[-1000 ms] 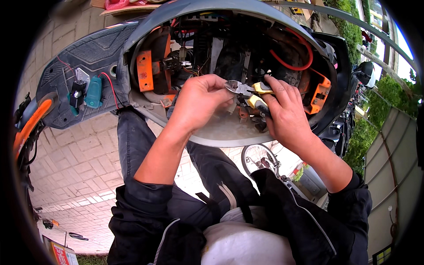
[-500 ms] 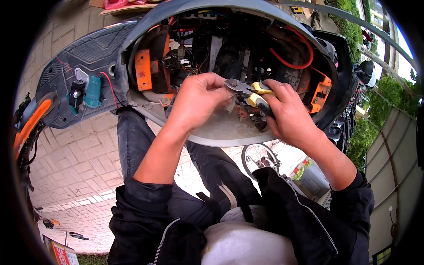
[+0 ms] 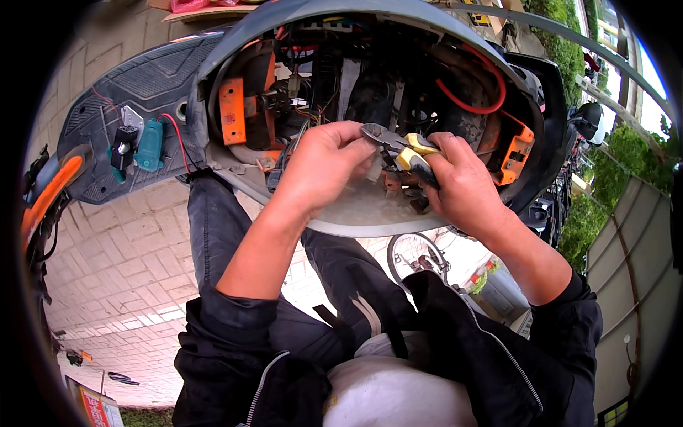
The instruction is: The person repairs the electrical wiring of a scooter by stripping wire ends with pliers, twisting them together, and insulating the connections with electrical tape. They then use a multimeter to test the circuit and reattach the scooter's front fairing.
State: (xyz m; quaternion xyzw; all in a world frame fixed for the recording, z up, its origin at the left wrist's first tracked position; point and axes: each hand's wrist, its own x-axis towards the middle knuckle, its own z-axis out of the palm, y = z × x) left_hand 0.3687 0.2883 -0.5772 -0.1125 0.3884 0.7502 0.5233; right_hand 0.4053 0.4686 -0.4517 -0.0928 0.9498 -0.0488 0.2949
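My right hand (image 3: 466, 181) is wrapped round the yellow-and-black handles of a pair of pliers (image 3: 385, 137). Their metal jaws point left, toward my left hand (image 3: 320, 164), whose thumb and fingers are pinched together right beside the jaw tips. Whatever sits in that pinch is too small or hidden to name. Both hands are over the open body of a scooter (image 3: 370, 226), near its pale inner rim. Inside the body, thin wires (image 3: 307, 114) and a connector show behind my left hand.
Orange metal brackets (image 3: 232, 112) (image 3: 514, 151) flank the opening, and a thick red cable (image 3: 484, 107) loops at the right. A teal device (image 3: 149, 146) with a red wire lies on the footboard (image 3: 160, 78), beside a black part (image 3: 123, 146). A bicycle wheel (image 3: 414, 256) shows below.
My hands stay nearly in place. The pliers' handles and jaws have shifted very slightly, and my left hand still pinches at the jaw tips.
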